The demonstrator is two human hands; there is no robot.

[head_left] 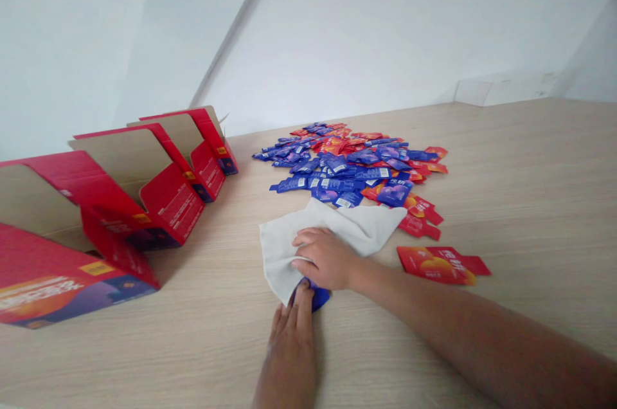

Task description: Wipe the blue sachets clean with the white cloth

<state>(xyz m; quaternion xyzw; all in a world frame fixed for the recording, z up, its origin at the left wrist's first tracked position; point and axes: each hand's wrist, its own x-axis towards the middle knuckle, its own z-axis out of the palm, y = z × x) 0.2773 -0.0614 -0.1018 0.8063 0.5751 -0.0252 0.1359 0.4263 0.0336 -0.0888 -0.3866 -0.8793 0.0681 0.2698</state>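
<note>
A white cloth (282, 235) lies spread and wrinkled on the wooden table. My right hand (325, 258) presses on it with bent fingers gripping the fabric. Just below the cloth's lower edge is a blue packet (319, 298), partly covered by the cloth and my hands. My left hand (292, 325) reaches up from the bottom, its fingers stretched out and resting on that packet, close to the right hand's fingertips. A red packet (434, 264) lies flat to the right, beyond the right forearm.
A heap of blue and red packets (337, 164) covers the table behind the cloth. Three open red boxes, a near one (130, 267), a middle one (173, 203) and a far one (212, 171), stand in a row at the left. A white wall rises behind the table (530, 203).
</note>
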